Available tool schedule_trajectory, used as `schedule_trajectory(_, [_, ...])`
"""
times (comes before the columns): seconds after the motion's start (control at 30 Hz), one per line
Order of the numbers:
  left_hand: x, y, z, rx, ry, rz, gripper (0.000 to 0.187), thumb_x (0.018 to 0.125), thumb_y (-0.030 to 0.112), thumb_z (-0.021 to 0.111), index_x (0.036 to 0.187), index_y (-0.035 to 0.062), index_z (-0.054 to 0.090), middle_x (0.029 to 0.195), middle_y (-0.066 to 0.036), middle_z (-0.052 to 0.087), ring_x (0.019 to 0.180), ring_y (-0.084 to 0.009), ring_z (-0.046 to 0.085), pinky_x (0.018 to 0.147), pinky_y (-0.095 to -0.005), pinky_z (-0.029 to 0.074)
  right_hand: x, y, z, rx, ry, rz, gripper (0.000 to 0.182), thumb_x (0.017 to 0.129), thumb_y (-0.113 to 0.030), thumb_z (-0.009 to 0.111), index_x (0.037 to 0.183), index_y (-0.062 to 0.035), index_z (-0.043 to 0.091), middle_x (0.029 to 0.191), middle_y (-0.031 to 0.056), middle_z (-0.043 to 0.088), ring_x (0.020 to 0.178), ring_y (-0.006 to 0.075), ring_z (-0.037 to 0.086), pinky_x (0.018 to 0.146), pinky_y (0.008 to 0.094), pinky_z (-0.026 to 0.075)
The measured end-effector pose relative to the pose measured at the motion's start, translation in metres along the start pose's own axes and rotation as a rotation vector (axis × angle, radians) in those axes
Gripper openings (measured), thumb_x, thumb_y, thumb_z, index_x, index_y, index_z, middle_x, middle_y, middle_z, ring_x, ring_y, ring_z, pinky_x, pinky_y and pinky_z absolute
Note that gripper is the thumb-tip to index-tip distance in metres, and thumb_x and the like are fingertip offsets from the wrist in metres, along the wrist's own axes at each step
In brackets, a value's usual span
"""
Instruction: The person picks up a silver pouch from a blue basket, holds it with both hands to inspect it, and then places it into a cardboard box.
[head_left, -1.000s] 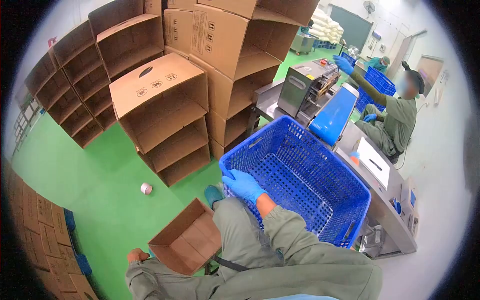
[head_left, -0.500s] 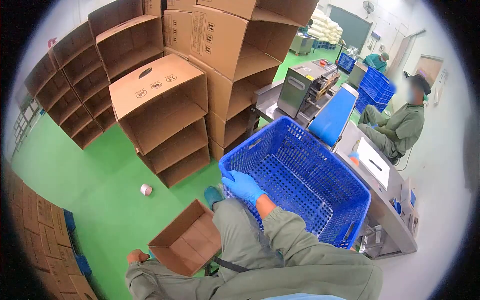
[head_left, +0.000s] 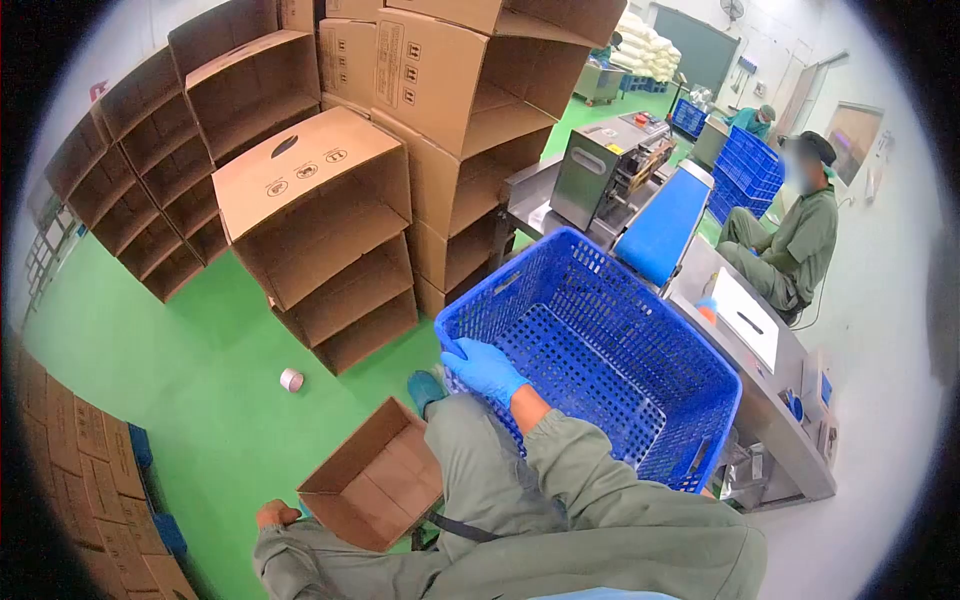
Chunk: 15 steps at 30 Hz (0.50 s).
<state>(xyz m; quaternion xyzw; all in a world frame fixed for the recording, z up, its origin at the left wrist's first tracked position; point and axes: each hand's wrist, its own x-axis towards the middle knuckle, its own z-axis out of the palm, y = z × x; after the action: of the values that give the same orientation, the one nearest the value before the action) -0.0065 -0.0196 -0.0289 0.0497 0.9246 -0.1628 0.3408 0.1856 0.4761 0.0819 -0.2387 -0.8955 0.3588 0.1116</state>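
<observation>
A large blue plastic crate (head_left: 590,345) tilts in front of me, its open side toward me and the perforated inside bare. My right hand (head_left: 487,372), in a blue glove, is closed over the left rim of that crate. My left hand does not show. Below the crate's left side, an open cardboard box (head_left: 372,480) stands on the floor beside my leg. A teal shoe (head_left: 425,391) is just beyond the box. Bare skin with a bit of teal at the box's left looks like my other ankle and shoe, partly hidden.
Stacked open cartons (head_left: 330,215) rise ahead and left. A machine with a blue conveyor belt (head_left: 665,228) stands behind the crate, beside a steel table (head_left: 790,400). A seated person (head_left: 795,240) is at the right. A tape roll (head_left: 291,380) lies on the green floor.
The view has shifted slightly, so the background sits a little differently. My right hand keeps its hold on the crate's left rim, and the crate stays almost in place.
</observation>
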Motion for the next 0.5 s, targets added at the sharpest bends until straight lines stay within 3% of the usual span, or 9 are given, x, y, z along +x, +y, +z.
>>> schedule_trajectory(0.07, [-0.002, 0.0, -0.001, -0.001, 0.01, 0.008, 0.047, 0.067, 0.041, 0.065, 0.096, 0.0056, 0.071, 0.105, -0.015, 0.067, 0.098, -0.0293, 0.065, 0.083, -0.0388, 0.051, -0.003, -0.015, -0.013, 0.089, -0.14, 0.149, 0.042, 0.088, -0.041, 0.049, 0.104, -0.0049, 0.062, 0.1, 0.0214, 0.064, 0.096, 0.0388, 0.06, 0.084, 0.0437, 0.046])
schedule_trajectory(0.4, [0.009, -0.002, 0.005, -0.005, 0.001, 0.006, 0.044, 0.066, 0.041, 0.065, 0.093, 0.0062, 0.072, 0.1, -0.015, 0.069, 0.094, -0.0286, 0.066, 0.081, -0.0383, 0.052, -0.002, -0.012, -0.009, 0.092, -0.133, 0.155, 0.041, 0.088, -0.041, 0.051, 0.102, -0.0045, 0.062, 0.098, 0.0205, 0.065, 0.094, 0.0377, 0.061, 0.082, 0.0431, 0.046])
schedule_trajectory(0.5, [0.003, 0.001, 0.001, -0.012, -0.009, -0.02, 0.045, 0.066, 0.041, 0.065, 0.094, 0.0065, 0.071, 0.101, -0.015, 0.068, 0.095, -0.0287, 0.066, 0.081, -0.0384, 0.052, -0.001, -0.005, -0.004, 0.041, -0.061, 0.064, 0.043, 0.089, -0.044, 0.048, 0.098, -0.0037, 0.059, 0.084, 0.0183, 0.065, 0.084, 0.0363, 0.063, 0.076, 0.0455, 0.046])
